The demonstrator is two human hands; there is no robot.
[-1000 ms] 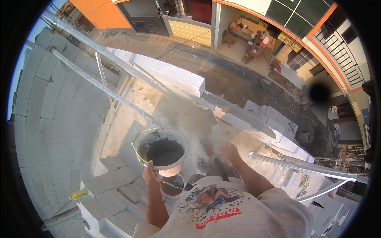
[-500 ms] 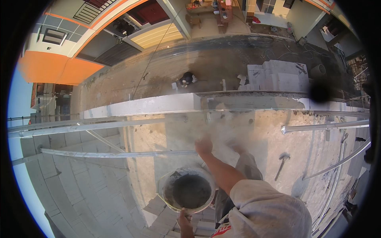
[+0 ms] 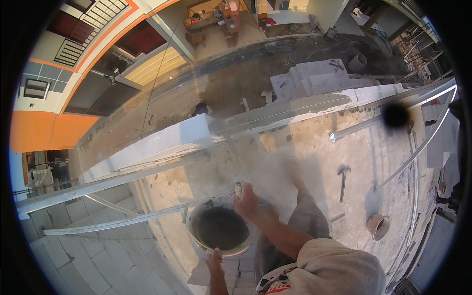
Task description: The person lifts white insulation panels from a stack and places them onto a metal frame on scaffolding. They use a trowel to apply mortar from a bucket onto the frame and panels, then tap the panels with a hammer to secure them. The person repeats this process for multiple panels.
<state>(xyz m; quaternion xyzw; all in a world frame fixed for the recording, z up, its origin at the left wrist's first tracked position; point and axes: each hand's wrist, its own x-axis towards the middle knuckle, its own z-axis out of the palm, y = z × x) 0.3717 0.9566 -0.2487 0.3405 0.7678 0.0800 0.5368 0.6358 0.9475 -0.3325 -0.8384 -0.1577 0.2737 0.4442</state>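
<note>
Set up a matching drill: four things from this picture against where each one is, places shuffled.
Things:
1. left hand
2. right hand
3. grey-headed hammer
4. small brown round pot

Places:
A. lying on the dusty floor, far right of the bucket
B. on the near rim of the round mortar bucket
C. on the floor below the hammer
D. over the bucket's far rim

Pairs: 1-B, 2-D, 3-A, 4-C

A hammer (image 3: pixel 342 181) lies on the dusty concrete slab (image 3: pixel 314 147) right of centre. Lower right, a small empty bucket (image 3: pixel 377 225) sits on the same slab. Long metal rails (image 3: pixel 147 169) cross the frame from the lower left to the upper right. Pale block wall (image 3: pixel 93 255) fills the lower left. At the upper middle, well below, a stack of white blocks (image 3: pixel 319 78) rests on the ground beside a grey pipe piece (image 3: pixel 358 62). An orange building (image 3: pixel 54 130) stands at the left.
</note>
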